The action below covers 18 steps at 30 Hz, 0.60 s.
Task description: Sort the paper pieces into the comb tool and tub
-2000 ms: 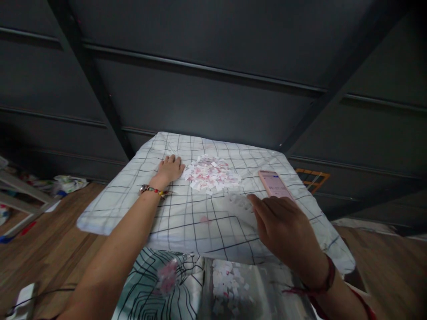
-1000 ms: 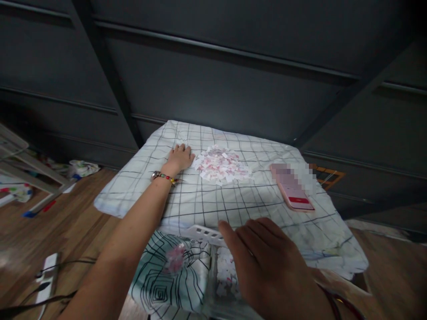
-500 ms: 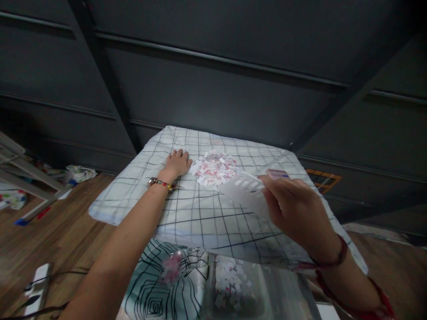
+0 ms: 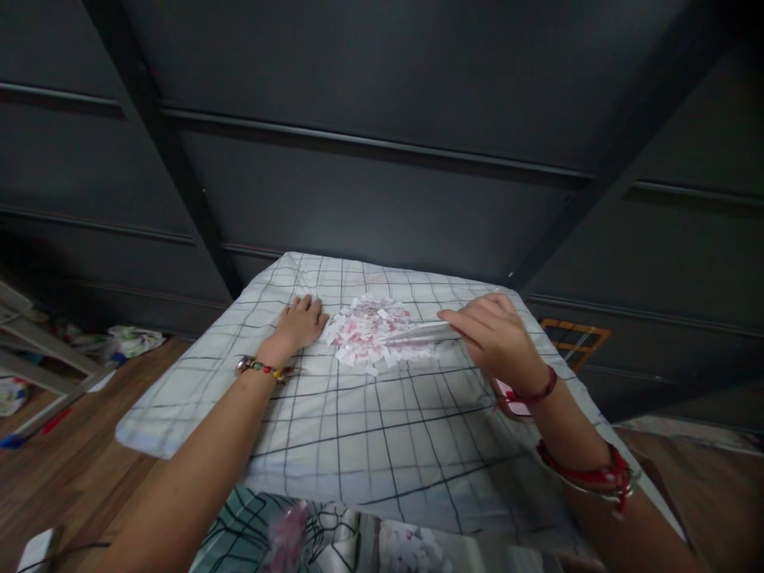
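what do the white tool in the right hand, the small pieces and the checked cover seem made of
White tool: probably smooth plastic; it juts out thin and straight without sagging, though blur leaves this open.
Small pieces: likely matte paper, being thin, flat and angular.
Checked cover: apparently matte woven cloth, since it wrinkles and drapes over the edge.

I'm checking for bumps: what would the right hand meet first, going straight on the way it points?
Probably the pile of paper scraps: the flat white tool in the right hand points left toward it, its tip overlapping it in view; contact is unclear.
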Available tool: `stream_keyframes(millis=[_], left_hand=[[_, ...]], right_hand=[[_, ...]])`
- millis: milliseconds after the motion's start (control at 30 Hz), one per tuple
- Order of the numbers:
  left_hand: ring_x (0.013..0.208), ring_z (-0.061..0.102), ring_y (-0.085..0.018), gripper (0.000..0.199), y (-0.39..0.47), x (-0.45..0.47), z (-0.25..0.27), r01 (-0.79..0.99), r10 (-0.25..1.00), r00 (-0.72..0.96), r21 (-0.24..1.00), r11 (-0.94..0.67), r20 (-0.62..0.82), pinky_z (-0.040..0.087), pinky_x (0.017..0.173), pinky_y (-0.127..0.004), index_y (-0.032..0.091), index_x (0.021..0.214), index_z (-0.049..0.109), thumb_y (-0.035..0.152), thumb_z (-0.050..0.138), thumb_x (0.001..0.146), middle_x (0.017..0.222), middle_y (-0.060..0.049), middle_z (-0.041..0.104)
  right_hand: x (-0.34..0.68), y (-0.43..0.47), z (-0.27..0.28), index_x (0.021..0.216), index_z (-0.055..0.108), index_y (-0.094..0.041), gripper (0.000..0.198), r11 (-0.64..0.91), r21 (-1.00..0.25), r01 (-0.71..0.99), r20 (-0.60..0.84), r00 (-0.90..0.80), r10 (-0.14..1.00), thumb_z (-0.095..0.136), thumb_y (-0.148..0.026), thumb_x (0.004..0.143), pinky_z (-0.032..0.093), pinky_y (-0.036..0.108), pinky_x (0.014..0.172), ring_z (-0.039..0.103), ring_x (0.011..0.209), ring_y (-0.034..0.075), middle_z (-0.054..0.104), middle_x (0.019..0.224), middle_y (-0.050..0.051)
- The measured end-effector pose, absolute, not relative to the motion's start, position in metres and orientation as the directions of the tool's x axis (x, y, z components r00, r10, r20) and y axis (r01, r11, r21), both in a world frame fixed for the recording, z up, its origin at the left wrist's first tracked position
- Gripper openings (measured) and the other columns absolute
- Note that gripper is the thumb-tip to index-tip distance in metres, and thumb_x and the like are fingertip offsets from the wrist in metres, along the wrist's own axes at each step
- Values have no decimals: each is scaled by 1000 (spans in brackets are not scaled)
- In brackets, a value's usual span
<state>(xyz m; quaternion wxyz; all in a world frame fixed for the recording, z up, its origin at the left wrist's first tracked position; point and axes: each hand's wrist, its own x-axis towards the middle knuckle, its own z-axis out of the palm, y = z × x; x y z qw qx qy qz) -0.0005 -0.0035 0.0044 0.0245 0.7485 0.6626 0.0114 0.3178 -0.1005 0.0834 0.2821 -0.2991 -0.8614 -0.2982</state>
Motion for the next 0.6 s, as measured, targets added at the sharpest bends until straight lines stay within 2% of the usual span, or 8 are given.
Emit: stream_keyframes(millis=[233, 400, 600], left_hand=[[143, 30, -35, 57, 1, -3, 0, 992, 993, 119, 31, -119, -4, 30, 112, -51, 12, 148, 37, 39, 26, 99, 156, -19, 32], [143, 30, -36, 59, 3, -3, -1, 994, 994, 107, 27, -106, -20, 30, 113, -50, 9, 148, 37, 40, 26, 98, 156, -20, 32], [139, 37, -36, 56, 9, -10, -11, 989, 988, 145, 6, -146, 61, 36, 107, -52, 12, 145, 42, 40, 29, 98, 152, -20, 39]], right_hand=[[331, -104, 70, 108, 57, -23, 40, 724, 255, 641, 675, -654, 341, 45, 3, 80, 34, 34, 76, 50, 72, 15, 63, 75, -3], [343, -106, 73, 114, 54, -25, 43, 700, 272, 660, 657, -659, 366, 45, 1, 81, 34, 34, 74, 47, 69, 15, 61, 74, -4], [346, -108, 78, 110, 54, -23, 37, 705, 269, 656, 660, -659, 360, 44, -2, 81, 35, 34, 72, 45, 67, 15, 56, 70, -4]])
